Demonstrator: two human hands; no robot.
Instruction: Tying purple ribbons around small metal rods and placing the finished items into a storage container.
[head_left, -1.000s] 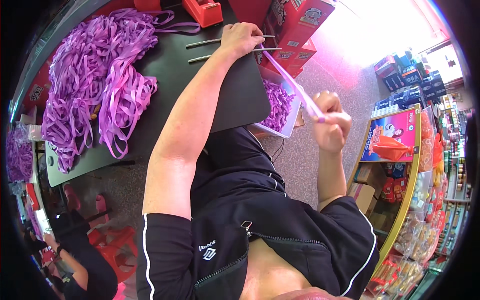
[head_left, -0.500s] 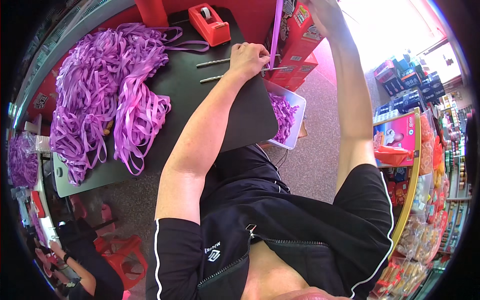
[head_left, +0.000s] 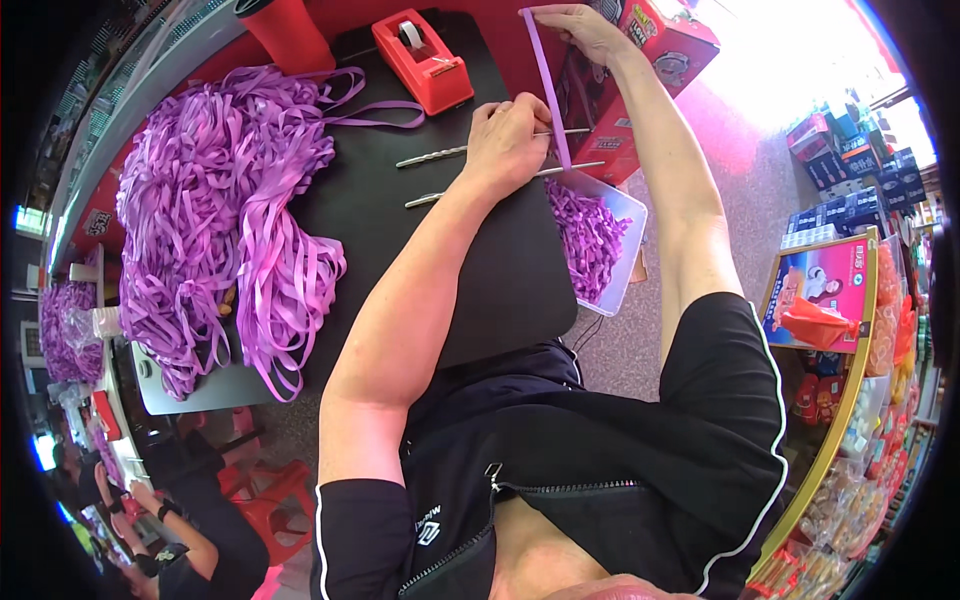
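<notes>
My left hand [head_left: 505,145] is closed near the black tabletop's right edge, with two metal rods [head_left: 432,157] running under it and sticking out past the edge. Its fingertips are hidden, so what they grip does not show. Up beyond the edge, my right hand [head_left: 585,32] pinches a purple ribbon [head_left: 545,75]. The ribbon stretches taut down to the rods beside my left fingers. A big tangled heap of purple ribbon [head_left: 220,190] covers the table's left part, with one loose strand reaching toward a red tape dispenser [head_left: 425,62].
Below the table's right edge stands a white bin [head_left: 632,250] of purple ribbon pieces. Red boxes [head_left: 660,50] are stacked at the upper right, and a red cylinder [head_left: 285,35] stands behind the heap. Another person [head_left: 195,540] is at the lower left, near a red stool [head_left: 275,500].
My right hand has swung left and downward with the ribbon, which now slants across the rod ends. My left hand stays at the rods; the whole view has shifted slightly.
</notes>
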